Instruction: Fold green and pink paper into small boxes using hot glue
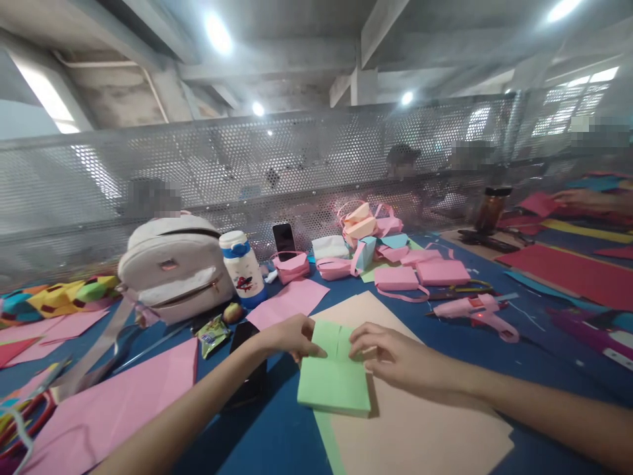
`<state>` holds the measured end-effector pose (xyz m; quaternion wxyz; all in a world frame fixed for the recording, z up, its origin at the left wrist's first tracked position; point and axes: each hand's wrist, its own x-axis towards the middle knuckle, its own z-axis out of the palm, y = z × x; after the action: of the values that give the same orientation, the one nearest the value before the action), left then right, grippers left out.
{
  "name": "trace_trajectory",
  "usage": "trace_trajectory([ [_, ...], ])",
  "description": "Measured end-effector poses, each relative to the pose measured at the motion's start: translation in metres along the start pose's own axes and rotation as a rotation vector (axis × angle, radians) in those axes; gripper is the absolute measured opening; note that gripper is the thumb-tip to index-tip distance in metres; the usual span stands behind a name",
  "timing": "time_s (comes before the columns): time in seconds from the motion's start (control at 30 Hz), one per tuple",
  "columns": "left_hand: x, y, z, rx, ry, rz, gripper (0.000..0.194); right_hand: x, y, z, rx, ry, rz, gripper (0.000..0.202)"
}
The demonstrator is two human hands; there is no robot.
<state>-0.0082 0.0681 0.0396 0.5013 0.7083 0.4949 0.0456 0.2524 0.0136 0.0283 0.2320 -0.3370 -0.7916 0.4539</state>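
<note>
A folded light green paper piece point(334, 386) lies on peach sheets point(410, 422), its upper part split by a slit into two flaps. My left hand point(295, 338) grips the left edge of the upper part, thumb on top and fingers partly hidden. On the right side, my right hand point(378, 349) touches the other flap with its fingers spread and slightly bent. Under the peach sheets, the edge of a green sheet point(329, 439) shows.
A white backpack point(178, 264), a bottle point(243, 274) and an upright phone point(283, 239) stand at the back. Small pink paper bags point(395, 278) lie behind the sheets. A pink glue gun point(477, 313) rests at right, red scissors point(34, 415) at far left.
</note>
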Motion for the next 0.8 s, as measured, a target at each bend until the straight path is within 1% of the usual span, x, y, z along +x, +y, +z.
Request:
trace_trajectory([
  [0.07,-0.011,-0.003,0.015,-0.090,0.000,-0.010,0.042,0.000,0.002,0.000,0.040,0.068,0.001,0.030],
  [0.13,-0.022,-0.006,0.032,-0.169,0.050,-0.017,0.053,0.000,0.003,-0.001,0.057,0.085,0.023,0.030],
  [0.23,-0.036,-0.009,0.058,-0.232,0.143,-0.025,0.072,-0.003,0.007,-0.002,0.042,-0.009,0.011,0.026],
  [0.27,-0.040,-0.010,0.065,-0.188,0.212,-0.024,0.079,-0.004,0.010,-0.002,0.016,-0.046,-0.012,0.027],
  [0.3,-0.044,-0.011,0.070,-0.088,0.276,-0.004,0.085,-0.004,0.013,-0.003,-0.022,-0.077,-0.042,0.029],
  [0.33,-0.048,-0.013,0.075,0.065,0.355,0.040,0.091,-0.005,0.016,-0.003,-0.068,-0.103,-0.076,0.031],
  [0.4,-0.055,-0.016,0.082,0.419,0.547,0.180,0.095,-0.005,0.020,-0.003,-0.163,-0.139,-0.145,0.036],
  [0.43,-0.057,-0.017,0.084,0.575,0.625,0.248,0.093,-0.004,0.022,-0.003,-0.203,-0.151,-0.180,0.038],
  [0.47,-0.058,-0.019,0.086,0.699,0.676,0.317,0.087,-0.003,0.023,-0.003,-0.235,-0.163,-0.215,0.040],
  [0.5,-0.059,-0.020,0.086,0.790,0.686,0.386,0.079,-0.002,0.023,-0.003,-0.258,-0.175,-0.248,0.041],
  [0.53,-0.060,-0.022,0.087,0.849,0.660,0.467,0.068,-0.001,0.023,-0.003,-0.274,-0.189,-0.273,0.042],
  [0.57,-0.060,-0.023,0.086,0.881,0.597,0.554,0.058,0.000,0.023,-0.003,-0.280,-0.201,-0.290,0.042],
  [0.6,-0.059,-0.024,0.086,0.889,0.513,0.639,0.052,0.002,0.024,-0.003,-0.278,-0.213,-0.299,0.041],
  [0.67,-0.058,-0.028,0.083,0.856,0.339,0.768,0.047,0.004,0.028,-0.003,-0.265,-0.227,-0.295,0.040],
  [0.73,-0.056,-0.032,0.081,0.809,0.235,0.832,0.046,0.006,0.036,-0.005,-0.238,-0.235,-0.299,0.040],
  [0.8,-0.054,-0.038,0.079,0.791,0.210,0.869,0.045,0.007,0.046,-0.007,-0.200,-0.263,-0.325,0.039],
])
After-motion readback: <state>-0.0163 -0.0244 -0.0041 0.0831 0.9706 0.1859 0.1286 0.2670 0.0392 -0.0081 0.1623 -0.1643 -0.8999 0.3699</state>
